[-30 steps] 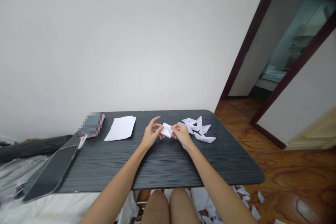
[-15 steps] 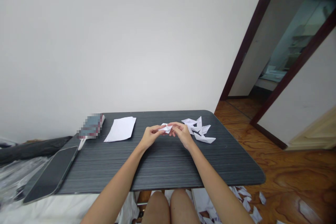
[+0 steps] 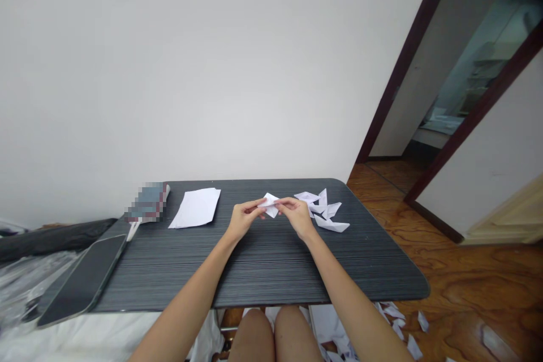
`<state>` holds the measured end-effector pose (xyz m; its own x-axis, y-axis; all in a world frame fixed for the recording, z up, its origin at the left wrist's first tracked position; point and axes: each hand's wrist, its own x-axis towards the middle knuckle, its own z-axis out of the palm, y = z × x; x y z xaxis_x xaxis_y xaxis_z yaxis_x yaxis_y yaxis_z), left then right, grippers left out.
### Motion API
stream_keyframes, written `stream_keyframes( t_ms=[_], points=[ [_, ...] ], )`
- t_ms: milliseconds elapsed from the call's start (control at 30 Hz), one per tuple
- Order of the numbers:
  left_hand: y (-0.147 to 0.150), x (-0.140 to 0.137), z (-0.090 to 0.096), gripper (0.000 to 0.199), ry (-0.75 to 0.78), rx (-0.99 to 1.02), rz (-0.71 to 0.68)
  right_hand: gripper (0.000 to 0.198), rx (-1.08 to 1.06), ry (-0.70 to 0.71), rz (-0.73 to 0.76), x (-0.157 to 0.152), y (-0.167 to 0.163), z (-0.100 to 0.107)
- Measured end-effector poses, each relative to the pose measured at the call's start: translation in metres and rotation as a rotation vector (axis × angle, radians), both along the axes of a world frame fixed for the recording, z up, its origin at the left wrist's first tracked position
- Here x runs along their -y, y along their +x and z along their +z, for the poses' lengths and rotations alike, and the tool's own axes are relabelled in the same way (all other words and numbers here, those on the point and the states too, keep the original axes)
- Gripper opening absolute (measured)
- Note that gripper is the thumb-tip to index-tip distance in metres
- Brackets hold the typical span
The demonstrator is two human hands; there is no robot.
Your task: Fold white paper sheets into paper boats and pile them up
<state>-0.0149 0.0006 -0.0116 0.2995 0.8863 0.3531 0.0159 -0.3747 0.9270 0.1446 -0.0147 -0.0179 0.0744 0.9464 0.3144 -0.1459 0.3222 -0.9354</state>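
Between my two hands is a small piece of folded white paper (image 3: 270, 204), diamond-shaped as I see it, held just above the dark table (image 3: 271, 271). My left hand (image 3: 245, 219) pinches its left corner between thumb and fingers. On the opposite corner, my right hand (image 3: 297, 216) has a similar pinch. Several folded paper boats (image 3: 331, 223) lie in a loose cluster just right of my right hand. To the left of my left hand rests a stack of white paper sheets (image 3: 195, 208).
A tablet-like dark device (image 3: 82, 283) lies at the table's left edge, near a blurred-out book-like item (image 3: 148, 203). White wall (image 3: 254, 68) rises behind the table. Folded paper pieces (image 3: 394, 314) are scattered on the wooden floor at right, beside a doorway.
The folded paper has been opened out from a flatter, narrower shape into a diamond. My fingers have shifted to its left and right corners.
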Motion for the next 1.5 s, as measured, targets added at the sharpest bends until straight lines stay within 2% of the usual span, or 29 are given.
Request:
stream_keyframes(
  t_ms=[200,400,533,633,833,933,1067,1167,1267,1367,1500],
  points=[
    [0.000,0.000,0.001,0.025,-0.004,0.037,0.049,0.013,-0.002,-0.023,-0.003,0.003,0.001,0.005],
    [0.002,-0.003,-0.003,0.022,0.034,0.073,0.109,0.016,-0.063,-0.022,0.004,-0.001,-0.003,-0.001],
    [0.004,-0.003,-0.006,0.021,0.002,0.082,0.147,0.020,-0.061,-0.016,-0.004,-0.001,-0.006,-0.003],
    [0.005,-0.002,-0.007,0.021,-0.029,0.103,0.131,0.020,-0.049,-0.026,0.012,0.001,-0.005,-0.001],
    [0.004,-0.003,-0.006,0.020,-0.010,0.114,0.143,0.025,-0.016,-0.045,0.155,0.002,0.002,0.004],
    [0.003,-0.003,-0.006,0.020,0.017,0.104,0.157,0.022,0.043,-0.031,0.133,0.002,0.006,0.004],
    [0.003,-0.002,-0.005,0.023,0.020,0.078,0.084,0.018,0.063,-0.001,0.049,0.003,0.006,0.004],
    [0.003,-0.001,-0.004,0.025,0.016,0.044,0.054,0.021,0.058,-0.004,0.068,0.004,0.005,0.005],
    [0.003,-0.001,-0.003,0.024,0.030,0.014,0.092,0.024,0.062,-0.030,0.096,0.005,0.005,0.005],
    [0.003,0.001,-0.003,0.024,0.027,0.003,0.112,0.025,0.071,-0.055,0.082,0.005,0.005,0.004],
    [0.005,0.003,-0.003,0.024,-0.003,0.025,0.062,0.026,0.043,-0.067,0.047,0.003,0.004,0.003]
  ],
)
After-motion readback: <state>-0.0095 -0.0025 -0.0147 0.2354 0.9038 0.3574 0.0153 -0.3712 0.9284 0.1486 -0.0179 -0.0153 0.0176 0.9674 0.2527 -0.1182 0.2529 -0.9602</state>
